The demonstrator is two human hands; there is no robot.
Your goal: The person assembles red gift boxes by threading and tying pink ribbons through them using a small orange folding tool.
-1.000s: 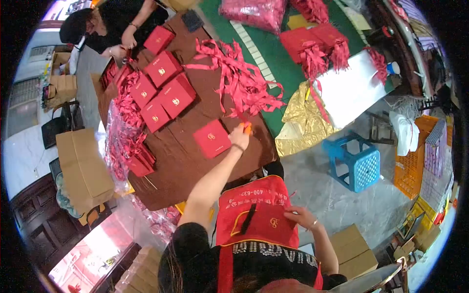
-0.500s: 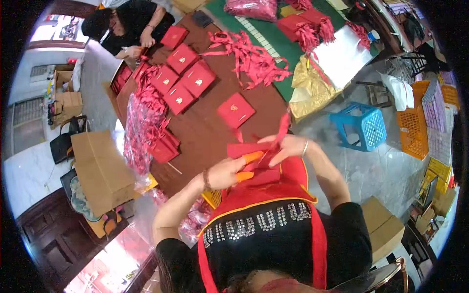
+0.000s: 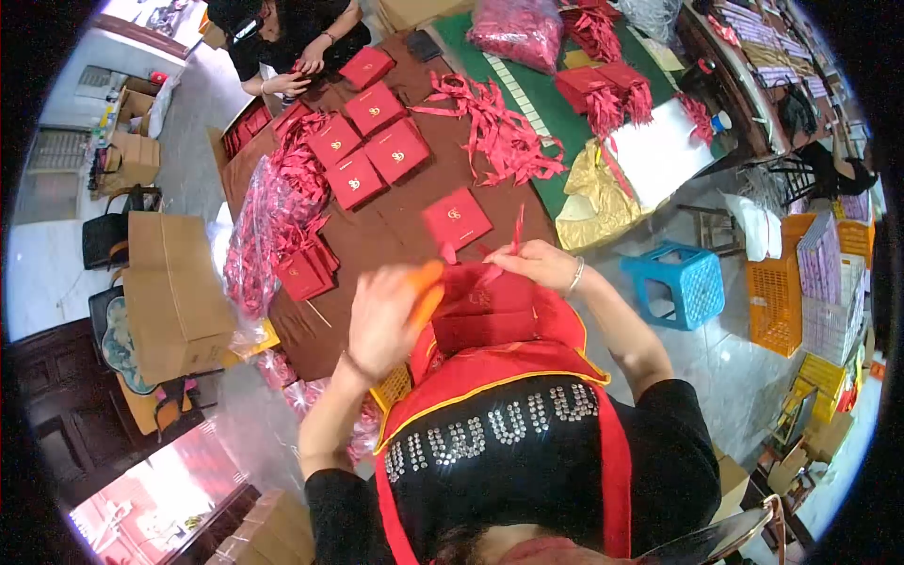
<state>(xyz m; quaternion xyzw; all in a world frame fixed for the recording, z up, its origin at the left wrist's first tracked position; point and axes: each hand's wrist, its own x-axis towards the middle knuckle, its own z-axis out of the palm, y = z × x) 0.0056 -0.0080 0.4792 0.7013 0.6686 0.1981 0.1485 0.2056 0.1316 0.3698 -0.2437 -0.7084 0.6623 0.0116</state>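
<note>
My left hand (image 3: 388,318), with orange finger covers, grips the left edge of a red box (image 3: 490,311) held at my lap over a red apron (image 3: 508,372). At the box's top edge, my right hand (image 3: 533,264) pinches a thin red ribbon (image 3: 517,229) that stands up from it. Just beyond my hands, a single red box with a gold emblem (image 3: 455,218) lies on the brown table (image 3: 377,250).
Several red boxes (image 3: 369,151) and a ribbon pile (image 3: 499,132) lie further up the table. A co-worker (image 3: 292,33) handles boxes at the far end. A clear bag of red items (image 3: 268,226) and a cardboard box (image 3: 169,292) are left, a blue stool (image 3: 673,282) and orange crate (image 3: 777,292) right.
My left hand came back from the table, where it had reached beside the single box, to the red box at my lap. My right hand rose from my lap and took a ribbon.
</note>
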